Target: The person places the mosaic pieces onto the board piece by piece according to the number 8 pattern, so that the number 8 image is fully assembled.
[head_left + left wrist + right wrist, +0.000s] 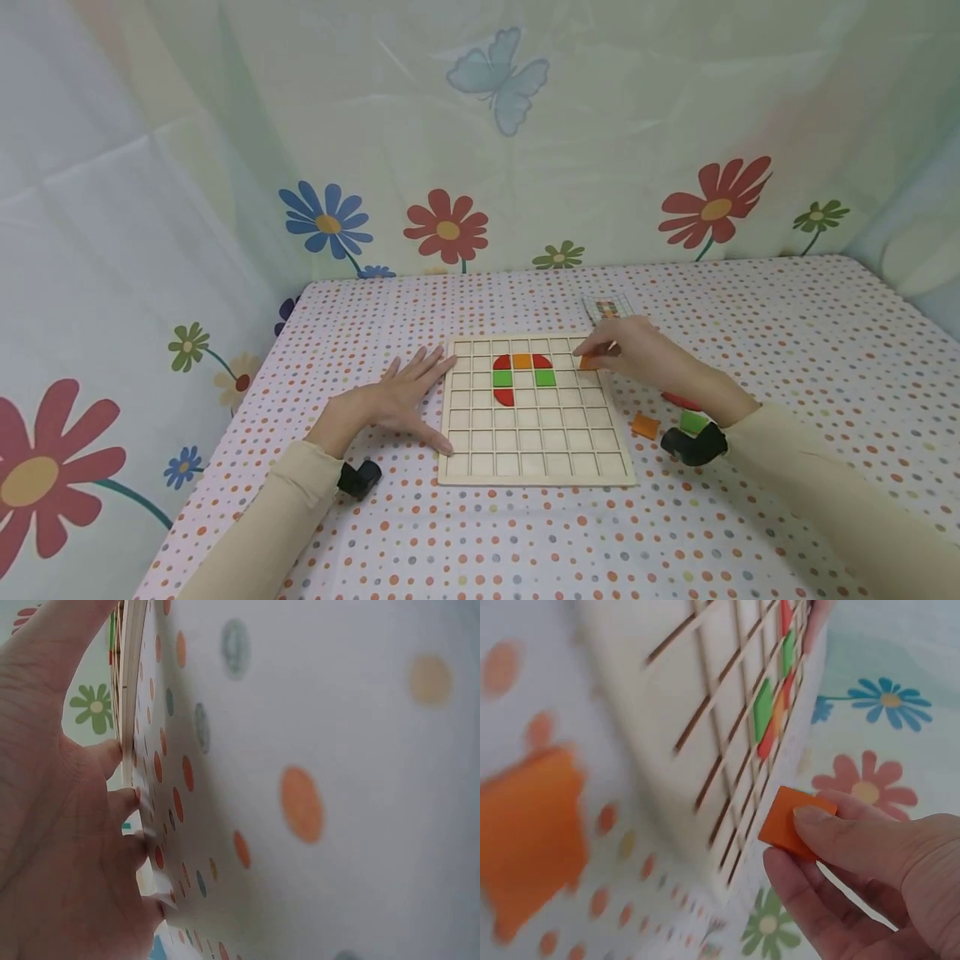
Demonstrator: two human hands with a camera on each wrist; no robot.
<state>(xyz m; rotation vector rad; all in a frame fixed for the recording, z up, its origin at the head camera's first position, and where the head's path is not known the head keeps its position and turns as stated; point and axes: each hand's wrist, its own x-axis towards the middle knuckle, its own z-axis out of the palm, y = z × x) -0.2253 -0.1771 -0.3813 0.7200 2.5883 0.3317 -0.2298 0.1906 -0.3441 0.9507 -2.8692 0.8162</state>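
A wooden grid board (480,467) lies on the table, with red quarter-round, green square and orange square tiles set in its upper middle cells. My left hand (397,400) is spread flat at the board's left side, its thumb and a fingertip touching the rim. Over the board's upper right edge, my right hand (637,354) pinches an orange square tile (784,819) between thumb and fingers. In the right wrist view the tile is held apart from the board, tilted.
Right of the board lie a loose orange tile (645,426), a green tile (693,422) and a red piece (681,401), partly hidden by the right arm. A small patterned card (609,306) lies behind the board. Flowered curtains (600,167) hang behind the table.
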